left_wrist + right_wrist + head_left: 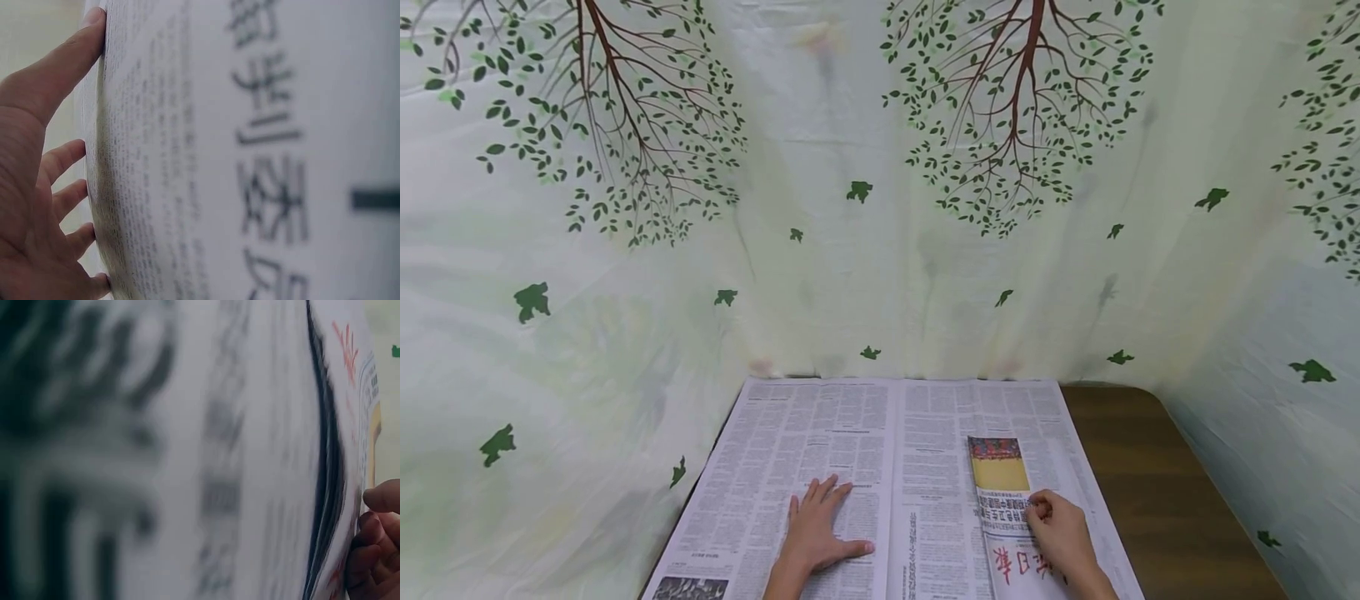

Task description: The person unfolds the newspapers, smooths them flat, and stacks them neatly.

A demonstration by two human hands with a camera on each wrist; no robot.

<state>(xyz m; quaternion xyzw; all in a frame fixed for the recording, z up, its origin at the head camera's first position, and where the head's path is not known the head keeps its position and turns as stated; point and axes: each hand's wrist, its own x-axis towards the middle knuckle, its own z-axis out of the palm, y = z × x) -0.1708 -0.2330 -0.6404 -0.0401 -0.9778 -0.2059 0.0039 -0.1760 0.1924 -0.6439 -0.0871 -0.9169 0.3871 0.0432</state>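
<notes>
A newspaper (820,408) lies spread flat with a fold down its middle. My left hand (818,529) rests on its left half, fingers spread; in the left wrist view the thumb (69,65) and fingertips touch the paper. On the right half is a narrow folded part of newspaper (1000,504), with red characters, a dark headline and a yellow and red picture. My right hand (1062,533) pinches its right edge with curled fingers. Layered paper edges (331,437) show beside the right hand (378,544) in the right wrist view. The hand covers part of the red characters.
The newspaper covers most of a table; its dark brown wood top (1150,483) shows at the right. Behind and beside it hangs a pale cloth (820,283) printed with trees and green leaves. A dark photo (691,588) is printed at the paper's near left corner.
</notes>
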